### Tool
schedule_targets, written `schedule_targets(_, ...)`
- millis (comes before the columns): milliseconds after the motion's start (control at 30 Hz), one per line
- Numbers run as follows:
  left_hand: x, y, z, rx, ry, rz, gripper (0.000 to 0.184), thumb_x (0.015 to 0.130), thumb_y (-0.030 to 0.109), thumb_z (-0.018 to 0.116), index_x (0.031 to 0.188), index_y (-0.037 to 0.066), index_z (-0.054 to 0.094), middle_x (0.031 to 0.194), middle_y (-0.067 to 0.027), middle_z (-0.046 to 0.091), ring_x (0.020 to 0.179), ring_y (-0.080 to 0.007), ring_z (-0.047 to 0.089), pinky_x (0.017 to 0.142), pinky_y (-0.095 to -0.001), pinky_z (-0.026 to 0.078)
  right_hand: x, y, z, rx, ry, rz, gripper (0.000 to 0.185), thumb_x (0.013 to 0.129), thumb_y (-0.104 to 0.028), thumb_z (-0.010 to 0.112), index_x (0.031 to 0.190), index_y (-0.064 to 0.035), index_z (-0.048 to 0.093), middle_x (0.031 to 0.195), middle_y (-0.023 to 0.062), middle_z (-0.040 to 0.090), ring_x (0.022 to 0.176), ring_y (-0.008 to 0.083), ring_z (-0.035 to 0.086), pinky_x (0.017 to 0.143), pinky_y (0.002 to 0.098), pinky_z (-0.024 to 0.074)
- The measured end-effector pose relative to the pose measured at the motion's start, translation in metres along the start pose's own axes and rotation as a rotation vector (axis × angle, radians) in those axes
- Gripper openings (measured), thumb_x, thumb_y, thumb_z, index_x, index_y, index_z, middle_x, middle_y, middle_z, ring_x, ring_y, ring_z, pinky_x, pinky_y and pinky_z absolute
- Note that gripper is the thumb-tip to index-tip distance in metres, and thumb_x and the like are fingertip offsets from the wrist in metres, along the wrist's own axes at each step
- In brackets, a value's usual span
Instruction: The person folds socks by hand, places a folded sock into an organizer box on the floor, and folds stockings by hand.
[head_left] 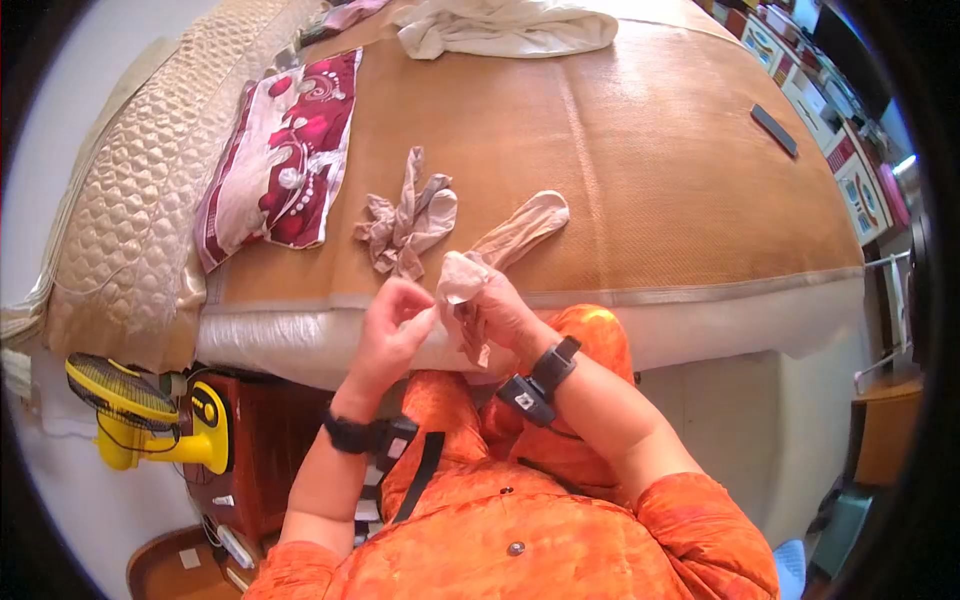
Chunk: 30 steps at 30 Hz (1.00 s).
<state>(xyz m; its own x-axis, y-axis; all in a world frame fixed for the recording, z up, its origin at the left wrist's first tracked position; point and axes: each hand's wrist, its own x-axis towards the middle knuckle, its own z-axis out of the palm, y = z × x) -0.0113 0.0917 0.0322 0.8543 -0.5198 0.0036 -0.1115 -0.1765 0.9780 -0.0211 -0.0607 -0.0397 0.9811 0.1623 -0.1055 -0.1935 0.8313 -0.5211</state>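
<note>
A beige sock, bunched up, is gripped in my right hand, its loose part hanging below the fingers. My left hand is on the sock's left side, thumb and fingers closed at its edge; the exact contact is small and partly hidden. Just beyond my hands, a crumpled heap of similar beige socks lies on the brown bed mat. Another long beige sock stretches out flat beyond my right hand, its near end passing behind that hand.
A red and white patterned pillow lies at left by a quilted cream cover. White cloth rests at the far side, a dark remote at right. A yellow fan stands on a red-brown cabinet below left.
</note>
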Motion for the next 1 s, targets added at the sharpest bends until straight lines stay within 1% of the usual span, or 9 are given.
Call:
schedule_targets(67, 0.009, -0.005, 0.017, 0.050, 0.028, -0.014, 0.011, 0.077, 0.007, 0.056, 0.083, 0.005, 0.047, 0.088, -0.0039, 0.050, 0.081, -0.0103, 0.048, 0.070, -0.0238, 0.041, 0.001, 0.005, 0.002, -0.057, 0.015, -0.086, 0.010, 0.079, -0.007, 0.055, 0.088, -0.0083, 0.051, 0.082, -0.0012, 0.054, 0.073, 0.0080, 0.053, 0.061, 0.0215, 0.0447)
schedule_targets(167, 0.017, -0.018, 0.027, 0.488, 0.187, 0.171, 0.012, 0.080, 0.008, 0.055, 0.089, 0.006, 0.048, 0.085, -0.0013, 0.051, 0.074, -0.0080, 0.049, 0.065, -0.0210, 0.042, 0.003, 0.009, -0.007, -0.157, 0.015, -0.186, 0.013, 0.076, -0.003, 0.055, 0.087, -0.0076, 0.050, 0.082, -0.0003, 0.054, 0.074, 0.0078, 0.052, 0.061, 0.0225, 0.0447)
schedule_targets(233, 0.027, -0.040, 0.017, 0.200, 0.126, 0.003, 0.015, 0.083, 0.008, 0.052, 0.097, 0.005, 0.049, 0.085, -0.0010, 0.054, 0.071, -0.0080, 0.050, 0.066, -0.0205, 0.042, 0.003, 0.005, -0.007, -0.351, 0.051, -0.197, 0.017, 0.073, -0.003, 0.056, 0.089, -0.0069, 0.050, 0.081, -0.0008, 0.054, 0.072, 0.0078, 0.052, 0.060, 0.0222, 0.0438)
schedule_targets(300, 0.031, -0.043, 0.009, -0.020, 0.144, 0.010, 0.016, 0.086, 0.012, 0.047, 0.100, 0.003, 0.048, 0.089, -0.0039, 0.057, 0.074, -0.0118, 0.054, 0.070, -0.0243, 0.044, -0.001, -0.001, -0.003, -0.297, 0.056, -0.145, 0.018, 0.073, -0.007, 0.060, 0.089, -0.0062, 0.052, 0.078, -0.0009, 0.054, 0.068, 0.0074, 0.051, 0.058, 0.0214, 0.0426)
schedule_targets(367, 0.029, -0.026, 0.004, -0.573, 0.185, -0.266, 0.015, 0.087, 0.012, 0.042, 0.095, 0.002, 0.049, 0.089, -0.0065, 0.058, 0.079, -0.0146, 0.057, 0.072, -0.0267, 0.046, -0.002, -0.006, 0.000, -0.240, 0.052, 0.081, 0.016, 0.074, -0.012, 0.061, 0.087, -0.0062, 0.054, 0.076, -0.0009, 0.054, 0.064, 0.0066, 0.050, 0.056, 0.0204, 0.0419)
schedule_targets(400, 0.030, -0.027, 0.001, -0.626, 0.165, -0.246, 0.018, 0.089, 0.015, 0.040, 0.097, 0.002, 0.048, 0.093, -0.0076, 0.057, 0.084, -0.0154, 0.057, 0.074, -0.0282, 0.046, -0.001, -0.005, -0.003, -0.232, 0.047, 0.085, 0.016, 0.074, -0.012, 0.061, 0.087, -0.0062, 0.054, 0.076, -0.0009, 0.054, 0.064, 0.0066, 0.050, 0.056, 0.0204, 0.0419)
schedule_targets(700, 0.038, -0.033, 0.006, -0.473, 0.309, -0.156, 0.014, 0.087, 0.015, 0.045, 0.090, 0.004, 0.054, 0.084, -0.0059, 0.059, 0.075, -0.0123, 0.056, 0.067, -0.0246, 0.046, 0.000, 0.000, -0.004, -0.175, -0.043, 0.144, 0.014, 0.076, -0.016, 0.062, 0.084, -0.0069, 0.055, 0.070, -0.0022, 0.052, 0.059, 0.0045, 0.046, 0.050, 0.0180, 0.0373)
schedule_targets(833, 0.039, -0.035, -0.004, -0.747, 0.345, -0.129, 0.013, 0.087, 0.017, 0.047, 0.087, 0.007, 0.055, 0.078, -0.0024, 0.058, 0.070, -0.0108, 0.056, 0.065, -0.0252, 0.046, 0.001, -0.001, -0.008, -0.249, -0.103, 0.154, 0.014, 0.075, -0.017, 0.063, 0.082, -0.0078, 0.055, 0.068, -0.0030, 0.050, 0.057, 0.0043, 0.043, 0.048, 0.0180, 0.0350)
schedule_targets(1000, 0.038, -0.032, -0.010, -0.794, 0.308, -0.264, 0.022, 0.089, 0.026, 0.041, 0.095, 0.007, 0.052, 0.087, -0.0051, 0.057, 0.084, -0.0167, 0.055, 0.078, -0.0329, 0.044, -0.004, -0.006, 0.001, -0.307, -0.149, 0.175, 0.015, 0.073, -0.015, 0.065, 0.082, -0.0075, 0.055, 0.069, -0.0025, 0.051, 0.059, 0.0054, 0.044, 0.051, 0.0188, 0.0363)
